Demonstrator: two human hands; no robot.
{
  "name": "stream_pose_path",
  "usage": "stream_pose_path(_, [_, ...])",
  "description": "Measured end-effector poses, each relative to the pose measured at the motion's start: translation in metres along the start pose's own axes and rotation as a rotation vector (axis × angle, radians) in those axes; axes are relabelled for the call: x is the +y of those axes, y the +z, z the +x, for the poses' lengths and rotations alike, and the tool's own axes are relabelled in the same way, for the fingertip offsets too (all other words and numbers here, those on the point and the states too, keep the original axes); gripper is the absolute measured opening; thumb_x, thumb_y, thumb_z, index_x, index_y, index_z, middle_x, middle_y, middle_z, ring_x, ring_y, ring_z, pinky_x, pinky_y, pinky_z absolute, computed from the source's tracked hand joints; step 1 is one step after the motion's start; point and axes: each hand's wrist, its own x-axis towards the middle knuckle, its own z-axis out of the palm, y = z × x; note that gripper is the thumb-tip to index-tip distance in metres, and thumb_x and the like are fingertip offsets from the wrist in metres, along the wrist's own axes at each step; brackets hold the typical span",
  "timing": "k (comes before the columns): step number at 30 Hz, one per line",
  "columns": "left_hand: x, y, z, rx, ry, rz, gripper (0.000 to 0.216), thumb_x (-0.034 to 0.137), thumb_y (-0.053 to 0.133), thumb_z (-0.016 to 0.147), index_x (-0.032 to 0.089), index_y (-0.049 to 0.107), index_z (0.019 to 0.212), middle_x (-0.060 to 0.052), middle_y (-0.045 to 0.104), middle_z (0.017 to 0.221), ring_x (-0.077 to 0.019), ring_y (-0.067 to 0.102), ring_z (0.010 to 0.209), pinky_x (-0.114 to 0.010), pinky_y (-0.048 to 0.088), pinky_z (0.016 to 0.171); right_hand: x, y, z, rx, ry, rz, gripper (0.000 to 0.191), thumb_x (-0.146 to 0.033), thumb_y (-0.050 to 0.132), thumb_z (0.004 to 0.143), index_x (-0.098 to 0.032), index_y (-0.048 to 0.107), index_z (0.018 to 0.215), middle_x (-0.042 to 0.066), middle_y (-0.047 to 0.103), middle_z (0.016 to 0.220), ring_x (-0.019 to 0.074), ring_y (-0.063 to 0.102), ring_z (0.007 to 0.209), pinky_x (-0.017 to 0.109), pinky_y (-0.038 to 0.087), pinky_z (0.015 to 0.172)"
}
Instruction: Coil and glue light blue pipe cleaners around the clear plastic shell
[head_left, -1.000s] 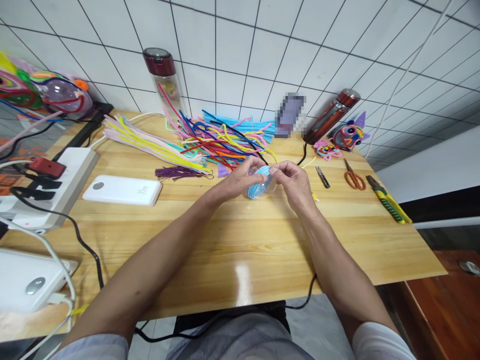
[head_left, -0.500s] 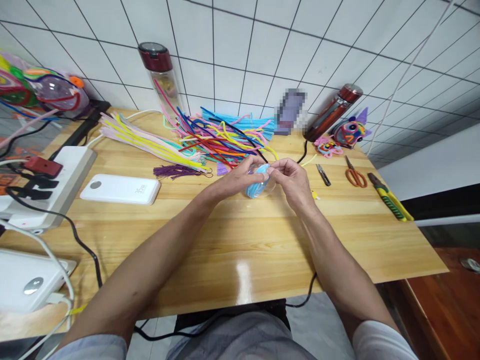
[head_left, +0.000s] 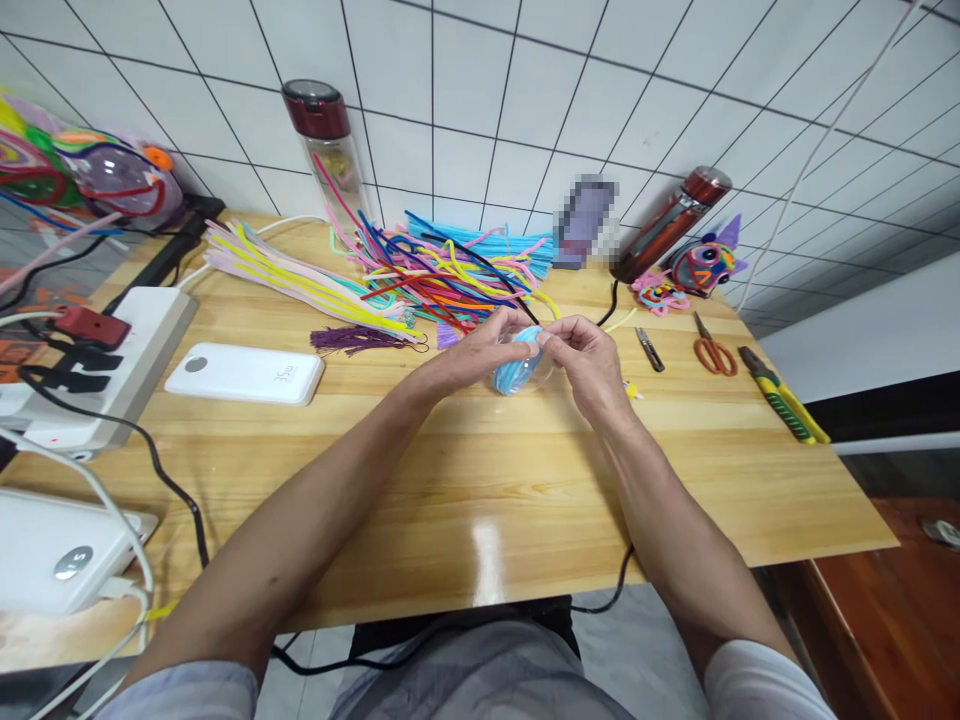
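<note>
Over the middle of the table, a small clear plastic ball point(head_left: 517, 375) is covered on its left side by rows of light blue pipe cleaner point(head_left: 513, 372). My left hand point(head_left: 486, 350) is closed around the ball's far left side, thumb lying across the blue rows. From the right, my right hand point(head_left: 591, 362) pinches at the upper edge of the blue rows with thumb and forefinger. Its fingertips almost touch the left thumb. The strand's end is hidden between the fingers. Just behind both hands lies a heap of loose multicoloured pipe cleaners point(head_left: 450, 285).
A purple tassel point(head_left: 356, 340) and a white power bank point(head_left: 244, 374) lie to the left, near a power strip point(head_left: 142, 350). On the right are a utility knife point(head_left: 649, 350), scissors point(head_left: 715, 352) and pliers point(head_left: 784, 395). A red flask point(head_left: 671, 225) stands by a decorated ball point(head_left: 703, 265).
The view has shifted very slightly. Both hands stay at the ball in nearly the same pose, with only a slight movement of the fingertips.
</note>
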Motion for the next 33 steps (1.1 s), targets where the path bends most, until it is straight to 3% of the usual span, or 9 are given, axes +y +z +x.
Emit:
stream_pose_path(11, [-0.003,-0.001,0.002,0.001,0.042,0.018,0.044,0.048,0.072,0.089,0.023,0.055,0.121,-0.008,0.064,0.131,-0.0297,0.061,0.134,-0.044,0.05,0.113,-0.001,-0.002,-0.001,-0.017,-0.05,-0.057,0.028,-0.045,0.086,0.075,-0.025,0.071,0.087,-0.002,0.069,0.075,0.0156,0.056,0.066,0.032,0.049,0.065])
stream_pose_path(14, [-0.002,-0.001,0.001,0.013,0.038,0.01,0.044,0.048,0.073,0.09,0.022,0.055,0.12,-0.009,0.064,0.132,-0.03,0.061,0.135,-0.044,0.05,0.114,-0.007,-0.005,-0.008,-0.023,-0.176,-0.189,0.028,-0.044,0.085,0.08,-0.026,0.071,0.095,-0.002,0.067,0.082,0.017,0.057,0.071,0.033,0.049,0.067])
stream_pose_path(20, [-0.001,-0.001,0.003,0.036,0.002,-0.014,0.038,0.037,0.07,0.088,0.022,0.054,0.119,-0.008,0.066,0.134,-0.0296,0.061,0.14,-0.045,0.049,0.118,-0.014,-0.003,-0.027,-0.081,-0.47,-0.588,0.031,-0.031,0.083,0.081,-0.028,0.066,0.107,0.004,0.068,0.104,0.024,0.063,0.09,0.043,0.058,0.085])
stream_pose_path(33, [0.005,0.001,-0.001,0.018,-0.004,0.031,0.037,0.04,0.067,0.091,0.022,0.052,0.12,-0.009,0.061,0.133,-0.0294,0.06,0.136,-0.045,0.05,0.115,-0.008,0.0,-0.026,-0.048,-0.522,-0.687,0.026,-0.029,0.08,0.086,-0.028,0.065,0.108,0.005,0.07,0.106,0.025,0.063,0.089,0.043,0.058,0.084])
